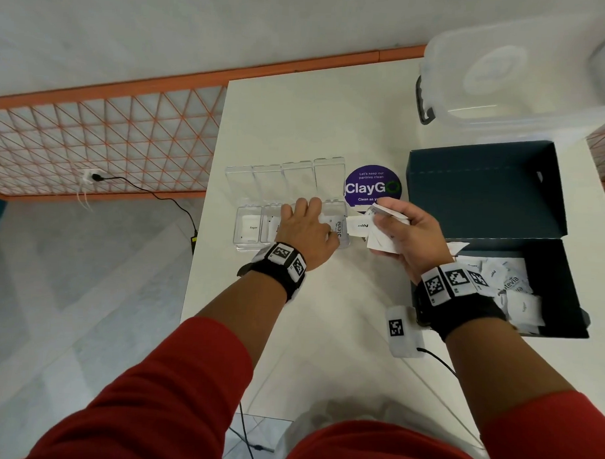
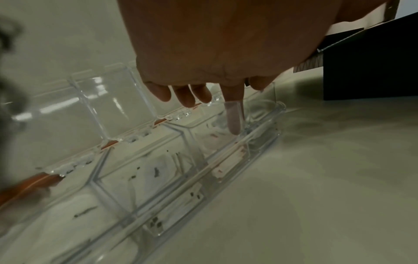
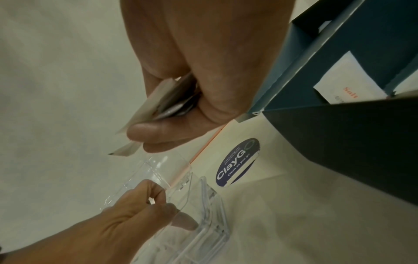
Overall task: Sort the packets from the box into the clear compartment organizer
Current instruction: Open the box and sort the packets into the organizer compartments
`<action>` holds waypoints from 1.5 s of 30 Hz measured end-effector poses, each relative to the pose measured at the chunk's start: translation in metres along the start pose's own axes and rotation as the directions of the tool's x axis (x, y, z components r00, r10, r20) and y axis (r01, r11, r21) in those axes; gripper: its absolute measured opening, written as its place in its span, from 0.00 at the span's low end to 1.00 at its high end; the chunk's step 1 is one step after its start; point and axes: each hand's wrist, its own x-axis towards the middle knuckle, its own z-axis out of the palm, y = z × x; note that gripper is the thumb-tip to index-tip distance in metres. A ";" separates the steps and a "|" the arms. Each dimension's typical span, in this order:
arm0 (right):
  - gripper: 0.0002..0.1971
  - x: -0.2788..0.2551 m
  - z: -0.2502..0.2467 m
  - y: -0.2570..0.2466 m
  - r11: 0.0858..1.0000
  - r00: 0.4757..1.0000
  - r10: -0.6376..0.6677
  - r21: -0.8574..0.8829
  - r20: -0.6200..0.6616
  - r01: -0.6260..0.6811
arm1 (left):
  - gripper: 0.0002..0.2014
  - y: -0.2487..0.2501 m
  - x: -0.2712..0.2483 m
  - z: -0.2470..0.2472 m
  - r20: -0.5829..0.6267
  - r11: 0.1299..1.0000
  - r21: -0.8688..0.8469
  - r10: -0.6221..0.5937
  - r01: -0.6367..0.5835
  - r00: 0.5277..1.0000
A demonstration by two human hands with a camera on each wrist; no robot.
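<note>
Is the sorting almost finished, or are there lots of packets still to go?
Not almost. Done: a Sugar packet and a Stevia packet sit in separate compartments of the organizer. In hand: the right hand grips a bunch of packets while the left hand reaches into the organizer. Left: a pile of packets in the box.

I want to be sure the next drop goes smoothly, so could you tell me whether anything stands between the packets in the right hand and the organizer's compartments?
Yes: the left hand lies over the organizer, its fingers reaching into a middle compartment. The lids stand open, and the packets wait beside it.
</note>
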 end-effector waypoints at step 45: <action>0.10 -0.010 0.056 0.014 0.999 1.000 -0.008 -0.031 0.020 0.008 | 0.09 -0.098 -0.016 -0.030 0.130 0.706 -0.627 -0.322 0.330 0.938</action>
